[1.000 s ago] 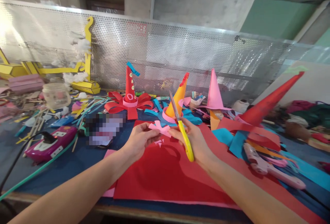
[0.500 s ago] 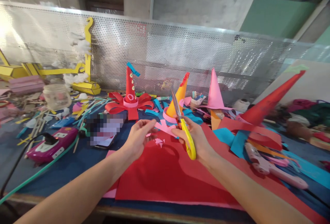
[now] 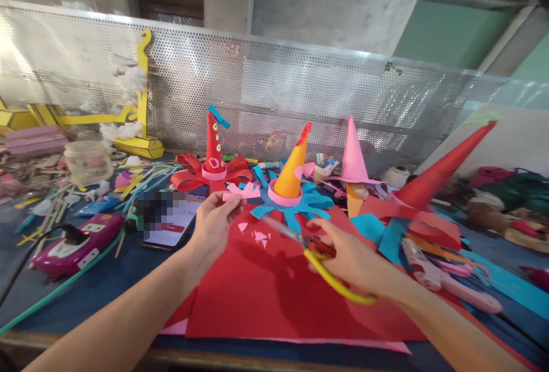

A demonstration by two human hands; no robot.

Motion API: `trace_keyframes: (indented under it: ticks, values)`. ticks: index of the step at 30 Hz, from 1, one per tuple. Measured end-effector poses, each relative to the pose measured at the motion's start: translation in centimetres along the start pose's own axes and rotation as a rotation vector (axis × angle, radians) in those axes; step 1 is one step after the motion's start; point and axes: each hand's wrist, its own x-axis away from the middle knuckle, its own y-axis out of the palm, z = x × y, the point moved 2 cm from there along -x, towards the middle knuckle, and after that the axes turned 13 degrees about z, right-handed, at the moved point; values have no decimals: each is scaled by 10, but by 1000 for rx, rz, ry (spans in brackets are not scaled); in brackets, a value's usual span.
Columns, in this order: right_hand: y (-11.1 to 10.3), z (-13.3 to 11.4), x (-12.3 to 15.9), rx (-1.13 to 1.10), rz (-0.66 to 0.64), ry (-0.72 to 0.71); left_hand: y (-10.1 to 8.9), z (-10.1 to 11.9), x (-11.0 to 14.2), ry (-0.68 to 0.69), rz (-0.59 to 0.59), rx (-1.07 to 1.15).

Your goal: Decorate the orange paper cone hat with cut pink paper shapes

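Observation:
Between the fingertips of my left hand (image 3: 215,218) is a small pink paper cutout (image 3: 242,191) with pointed strips. My right hand (image 3: 343,249) is closed around yellow-handled scissors (image 3: 332,280), their blades pointing left and blurred by motion. Beneath both hands lies a large red sheet (image 3: 274,298), with small pink paper scraps (image 3: 259,238) on it. Just beyond stands an orange paper cone hat (image 3: 292,169) with a pink band and blue paper strips (image 3: 315,205) spread around its base.
A red cone hat (image 3: 213,143), a pink cone hat (image 3: 354,155) and a tilted long red cone (image 3: 446,166) stand behind. At right lies a pink glue gun (image 3: 454,283). Left are a phone (image 3: 171,229) and a purple power strip (image 3: 81,246).
My right hand has moved right and down with the scissors, which swung from upright to pointing left. My left hand has drawn slightly left, carrying the pink cutout away from the right hand.

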Motion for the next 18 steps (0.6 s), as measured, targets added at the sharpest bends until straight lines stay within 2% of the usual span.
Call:
trace_keyframes:
  ticks: [2, 4, 8, 10, 12, 16, 18]
  values:
    - [-2, 2, 8, 147, -138, -70, 5, 2, -4, -4, -7, -8]
    - [3, -2, 11, 277, -260, -197, 13, 0, -8, -31, -40, -52]
    - [11, -13, 7, 349, -359, -407, 38, -18, -18, -104, -134, -198]
    - [9, -17, 5, 300, -383, -429, 49, -28, -25, -114, -168, -271]
    - [1, -17, 0, 234, -306, -371, 59, -36, -34, -102, -197, -345]
    - [-16, -6, -35, 221, 87, -239, 78, -45, -51, -26, -275, -469]
    - [-15, 4, -63, 207, 222, -199, 89, -49, -59, 21, -319, -516]
